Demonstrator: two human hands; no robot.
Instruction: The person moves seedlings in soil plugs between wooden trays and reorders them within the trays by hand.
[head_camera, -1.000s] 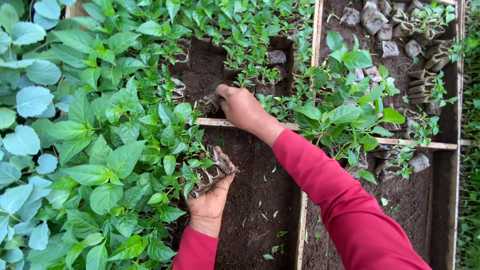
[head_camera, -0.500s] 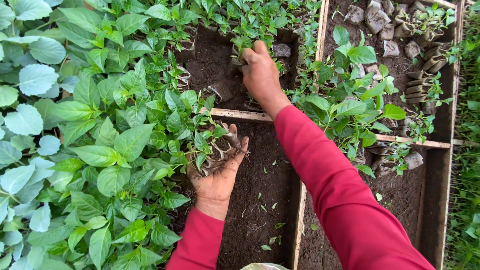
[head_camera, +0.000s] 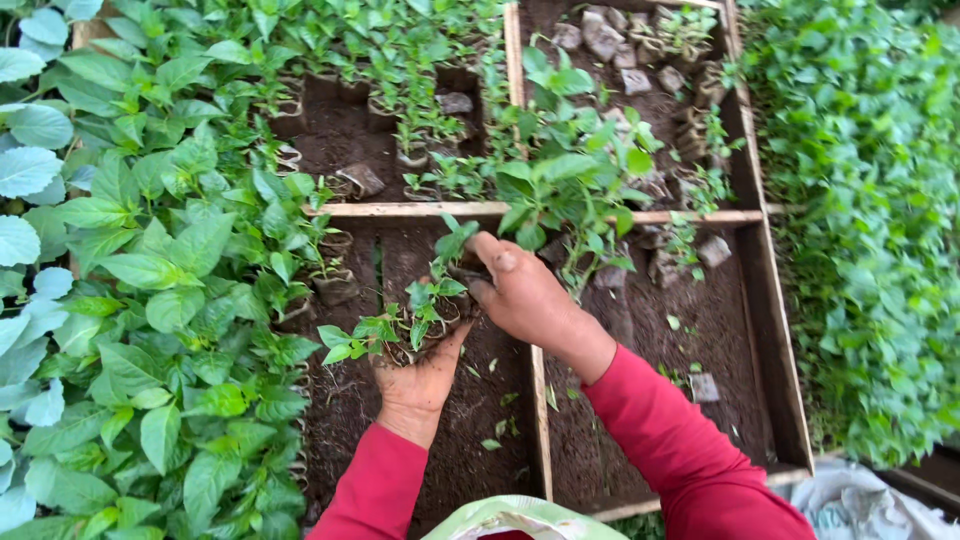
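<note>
Seedlings (head_camera: 420, 310) in small soil pots sit in the palm of the left hand (head_camera: 420, 375), which is cupped under them with the fingers curled up, grasping the bunch from below. They are held above the dark soil (head_camera: 480, 400) of the near-left compartment of a wooden tray (head_camera: 540, 400). The right hand (head_camera: 525, 295) comes from the right side and closes its fingers on one seedling pot (head_camera: 462, 262) at the top of the bunch, just beside the left hand. Both arms wear red sleeves (head_camera: 680, 450). A wooden crossbar (head_camera: 400, 209) divides the tray just beyond the hands. More small potted plants (head_camera: 400, 110) stand in the far compartment. Bigger leafy plants (head_camera: 130, 300) fill the left side, close to the left hand.
</note>
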